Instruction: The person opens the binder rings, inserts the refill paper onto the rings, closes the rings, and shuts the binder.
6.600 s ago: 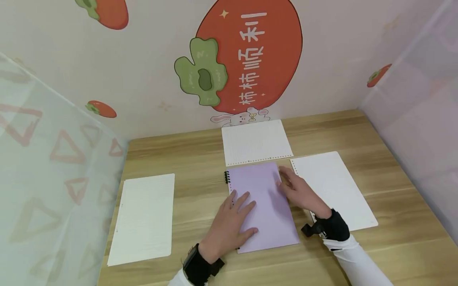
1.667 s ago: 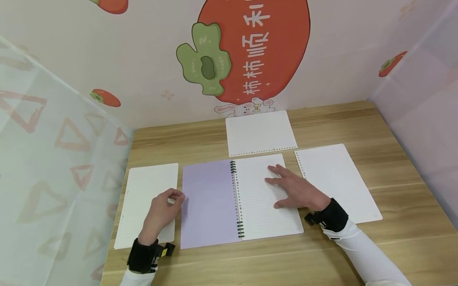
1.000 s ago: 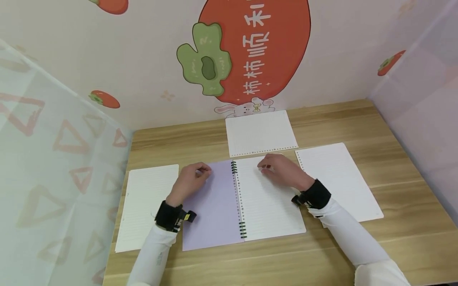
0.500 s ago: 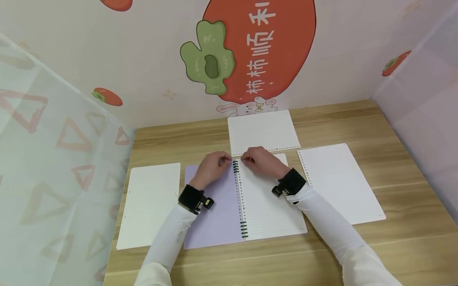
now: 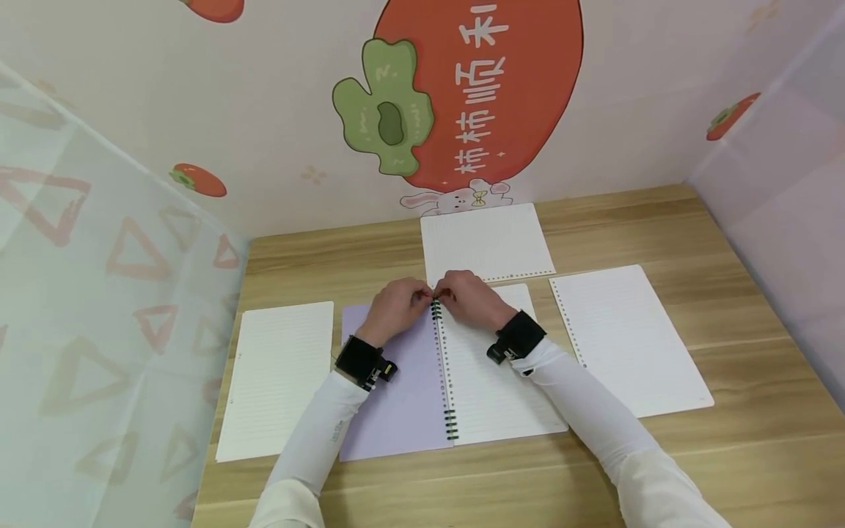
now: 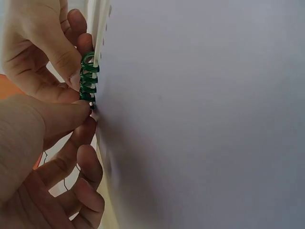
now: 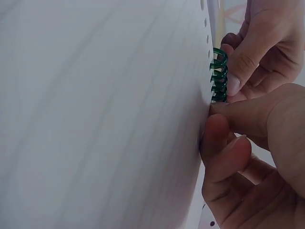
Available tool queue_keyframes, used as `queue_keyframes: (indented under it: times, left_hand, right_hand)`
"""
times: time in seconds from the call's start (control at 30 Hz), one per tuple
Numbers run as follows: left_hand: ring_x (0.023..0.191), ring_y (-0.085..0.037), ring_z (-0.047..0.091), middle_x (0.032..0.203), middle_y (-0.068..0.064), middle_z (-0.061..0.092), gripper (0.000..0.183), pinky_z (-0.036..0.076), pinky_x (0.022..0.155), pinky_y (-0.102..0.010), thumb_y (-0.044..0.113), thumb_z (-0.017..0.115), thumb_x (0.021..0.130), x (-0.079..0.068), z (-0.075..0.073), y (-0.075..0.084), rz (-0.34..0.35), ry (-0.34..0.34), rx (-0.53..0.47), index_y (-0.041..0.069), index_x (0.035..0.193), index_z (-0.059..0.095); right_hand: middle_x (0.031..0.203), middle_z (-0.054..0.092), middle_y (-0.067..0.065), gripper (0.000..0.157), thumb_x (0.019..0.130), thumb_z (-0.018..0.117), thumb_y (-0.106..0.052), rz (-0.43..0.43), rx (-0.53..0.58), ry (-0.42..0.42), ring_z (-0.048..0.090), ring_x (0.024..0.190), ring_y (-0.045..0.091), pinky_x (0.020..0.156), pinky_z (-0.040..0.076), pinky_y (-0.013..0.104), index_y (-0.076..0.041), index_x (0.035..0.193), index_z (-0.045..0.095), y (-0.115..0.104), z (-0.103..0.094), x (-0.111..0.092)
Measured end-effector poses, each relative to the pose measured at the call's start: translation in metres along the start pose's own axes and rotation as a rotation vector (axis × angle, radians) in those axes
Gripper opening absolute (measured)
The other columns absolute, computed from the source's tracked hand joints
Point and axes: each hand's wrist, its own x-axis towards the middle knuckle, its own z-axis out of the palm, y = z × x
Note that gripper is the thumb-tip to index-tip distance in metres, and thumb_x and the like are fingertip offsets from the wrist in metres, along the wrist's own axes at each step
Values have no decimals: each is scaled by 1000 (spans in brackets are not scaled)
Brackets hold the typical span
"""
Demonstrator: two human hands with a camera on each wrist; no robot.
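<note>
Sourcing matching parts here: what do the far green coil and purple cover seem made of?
Far coil: probably glossy plastic, given its bright highlights; coated wire is possible.
Cover: matte card or plastic sheet, judging by its flat, even surface without glare; which, I can't tell.

The left arm and right arm reach forward and slant inward, white sleeves down to black-banded wrists; left hand and right hand lie close together, each thumb pinching against curled fingers
</note>
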Motion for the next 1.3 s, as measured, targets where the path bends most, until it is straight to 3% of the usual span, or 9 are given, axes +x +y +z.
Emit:
queue_keyframes:
  times: [0.5, 0.87, 1.3]
  left_hand:
    - [80, -12, 61, 97, 3, 72, 15, 50, 70, -33, 24, 70, 98, -4, 0, -3, 31, 19, -13, 16, 106, 81]
    - [82, -12, 63, 100, 5, 74, 14, 51, 71, -34, 25, 70, 98, -6, -1, -3, 24, 20, -15, 19, 104, 81]
    - [79, -12, 61, 97, 4, 74, 14, 50, 70, -33, 23, 71, 97, -4, -1, -5, 46, 14, -24, 17, 103, 81]
  right_hand:
    - [99, 72, 6, 19, 99, 61, -6, 42, 14, -14, 67, 86, 15, 76, 56, 31, -5, 107, 78, -1, 2, 1]
    - [96, 72, 3, 19, 97, 60, -5, -38, 27, 5, 64, 82, 13, 74, 54, 29, -6, 103, 78, 4, 3, -1]
    - [96, 72, 4, 15, 99, 63, -7, 2, 29, 2, 63, 81, 14, 74, 54, 31, -5, 103, 77, 2, 3, -1]
